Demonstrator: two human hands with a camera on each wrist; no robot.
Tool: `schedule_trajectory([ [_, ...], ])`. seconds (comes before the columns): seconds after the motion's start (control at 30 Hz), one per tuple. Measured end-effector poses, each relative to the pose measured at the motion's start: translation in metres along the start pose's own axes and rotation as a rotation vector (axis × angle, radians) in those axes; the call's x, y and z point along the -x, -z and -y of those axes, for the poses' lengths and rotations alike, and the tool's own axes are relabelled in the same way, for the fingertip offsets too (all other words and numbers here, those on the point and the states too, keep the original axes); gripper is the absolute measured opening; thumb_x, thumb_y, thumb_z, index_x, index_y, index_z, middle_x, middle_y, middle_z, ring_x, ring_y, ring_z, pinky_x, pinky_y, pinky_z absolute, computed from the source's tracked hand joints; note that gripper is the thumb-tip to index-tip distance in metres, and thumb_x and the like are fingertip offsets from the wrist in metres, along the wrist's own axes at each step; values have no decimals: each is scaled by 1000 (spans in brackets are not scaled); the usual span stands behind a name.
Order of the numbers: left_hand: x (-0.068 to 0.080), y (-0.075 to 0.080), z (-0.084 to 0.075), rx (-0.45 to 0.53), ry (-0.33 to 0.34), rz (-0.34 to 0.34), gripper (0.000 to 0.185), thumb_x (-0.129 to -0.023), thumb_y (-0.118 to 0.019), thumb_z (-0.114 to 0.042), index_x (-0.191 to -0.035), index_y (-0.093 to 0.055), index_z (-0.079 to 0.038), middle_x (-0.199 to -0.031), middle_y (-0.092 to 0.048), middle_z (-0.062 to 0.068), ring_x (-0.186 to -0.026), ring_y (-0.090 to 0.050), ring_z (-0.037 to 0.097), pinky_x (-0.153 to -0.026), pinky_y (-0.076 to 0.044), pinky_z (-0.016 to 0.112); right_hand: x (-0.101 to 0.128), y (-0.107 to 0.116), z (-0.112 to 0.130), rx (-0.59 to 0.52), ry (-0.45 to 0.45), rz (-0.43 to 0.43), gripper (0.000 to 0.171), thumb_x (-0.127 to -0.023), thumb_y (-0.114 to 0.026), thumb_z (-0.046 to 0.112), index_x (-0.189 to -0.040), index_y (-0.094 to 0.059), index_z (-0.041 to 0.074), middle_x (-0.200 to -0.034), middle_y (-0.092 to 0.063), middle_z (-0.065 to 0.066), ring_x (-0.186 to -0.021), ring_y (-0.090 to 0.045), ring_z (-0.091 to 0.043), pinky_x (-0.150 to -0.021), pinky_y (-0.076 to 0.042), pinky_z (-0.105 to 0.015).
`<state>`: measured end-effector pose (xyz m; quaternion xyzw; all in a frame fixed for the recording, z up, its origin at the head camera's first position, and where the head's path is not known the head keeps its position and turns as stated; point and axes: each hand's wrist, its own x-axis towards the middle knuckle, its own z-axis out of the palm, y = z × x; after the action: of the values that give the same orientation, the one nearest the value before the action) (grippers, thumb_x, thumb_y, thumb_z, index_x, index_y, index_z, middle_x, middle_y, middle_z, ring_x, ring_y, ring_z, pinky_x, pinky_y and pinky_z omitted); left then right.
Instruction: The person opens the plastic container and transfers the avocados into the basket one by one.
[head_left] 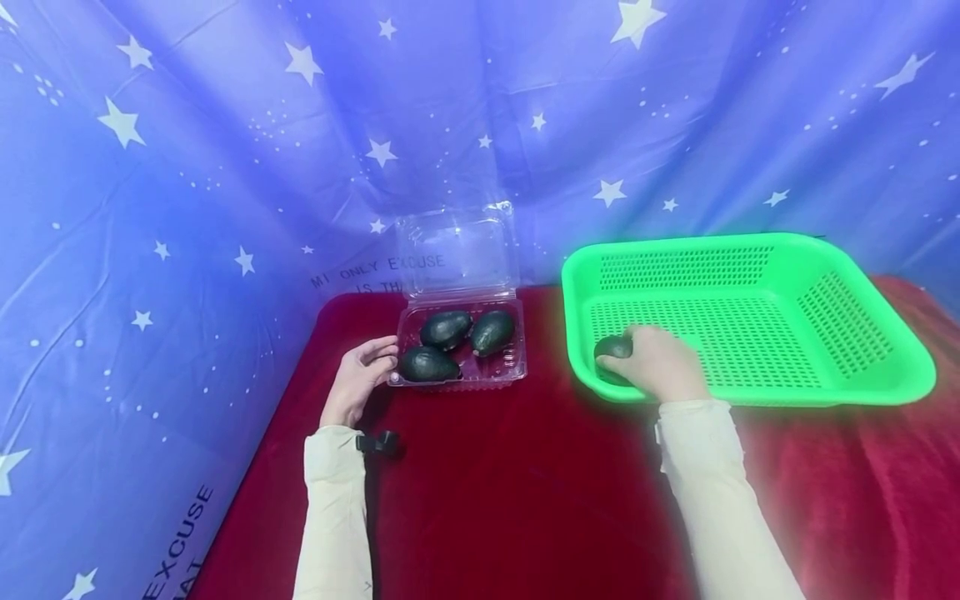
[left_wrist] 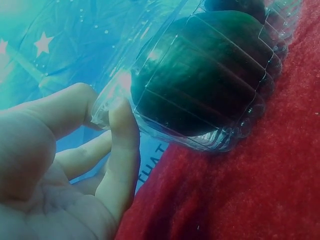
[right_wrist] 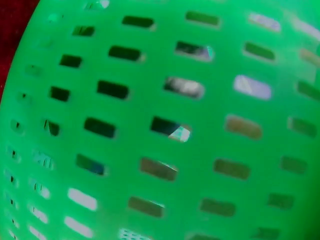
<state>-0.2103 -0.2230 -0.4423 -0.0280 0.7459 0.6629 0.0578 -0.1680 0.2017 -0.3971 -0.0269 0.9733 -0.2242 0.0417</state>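
Three dark green avocados (head_left: 492, 332) lie in the base of a clear plastic clamshell container (head_left: 512, 372), whose lid (head_left: 459, 250) stands raised at the back. At the container's left side, my left hand (head_left: 357, 379) pinches its rim between thumb and finger. The left wrist view shows this pinch on the clear edge (left_wrist: 101, 116), beside an avocado (left_wrist: 195, 75) seen through the ribbed wall. Inside the left end of the green basket (head_left: 750, 397), my right hand (head_left: 663, 362) grips another avocado (head_left: 613, 347). Only the basket's slotted wall (right_wrist: 135, 107) fills the right wrist view, hiding that hand.
A red cloth (head_left: 480, 492) covers the table. Behind and to the left hangs a blue curtain (head_left: 450, 100) with white stars, close to the container's lid and the basket's far rim. A small black device (head_left: 378, 443) is strapped at the left wrist.
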Motion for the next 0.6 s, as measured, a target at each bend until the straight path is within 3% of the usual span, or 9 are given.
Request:
schedule_trajectory([
  [0.13, 0, -1, 0, 11, 5, -6, 45, -92, -53, 5, -137, -53, 7, -129, -56, 25, -89, -62, 6, -74, -55, 17, 0, -1, 0, 2, 5, 4, 59, -87, -70, 43, -120, -61, -6, -101, -68, -17, -88, -65, -34, -67, -54, -48],
  [0.4, 0, -1, 1, 28, 5, -4, 46, -91, -53, 6, -137, -52, 7, -124, -58, 22, -88, -62, 5, -72, -55, 16, 3, 0, 4, 2, 5, -23, 69, -85, -71, 47, -126, -58, -7, -114, -60, -26, -100, -60, -39, -73, -53, -54],
  [0.6, 0, 0, 1, 21, 3, 3, 46, -91, -53, 6, -137, -52, 7, -126, -57, 23, -90, -62, 6, -74, -55, 17, 4, 5, 13, 8, -6, -36, 76, -87, -68, 47, -137, -50, -7, -132, -53, -30, -120, -53, -48, -89, -49, -63],
])
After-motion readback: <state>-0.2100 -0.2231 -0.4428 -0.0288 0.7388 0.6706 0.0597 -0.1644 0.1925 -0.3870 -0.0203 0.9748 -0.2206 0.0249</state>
